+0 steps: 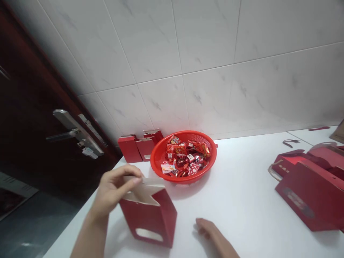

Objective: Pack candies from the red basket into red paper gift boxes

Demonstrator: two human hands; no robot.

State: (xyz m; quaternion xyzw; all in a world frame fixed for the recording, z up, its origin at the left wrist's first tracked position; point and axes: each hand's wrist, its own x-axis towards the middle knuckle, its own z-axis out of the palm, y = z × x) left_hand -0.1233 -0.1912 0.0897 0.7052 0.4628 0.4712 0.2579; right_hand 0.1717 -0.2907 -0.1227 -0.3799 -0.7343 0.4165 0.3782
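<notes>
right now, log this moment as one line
left grip: holding red bag, top open; right grip: nothing visibly held; red basket: wrapped sweets inside

Deep red is being shown on the nearest paper bag (146,220), with cream being shown inside it. Brighter red is being displayed by the basket (155,170), while the candy wrappers (185,157) are being patterned in red, pink and white, one with white dots. Plain white is being presented by the table (242,200), grey veining on off-white by the wall tiles (206,36), dark reddish brown by the door (29,93).
</notes>
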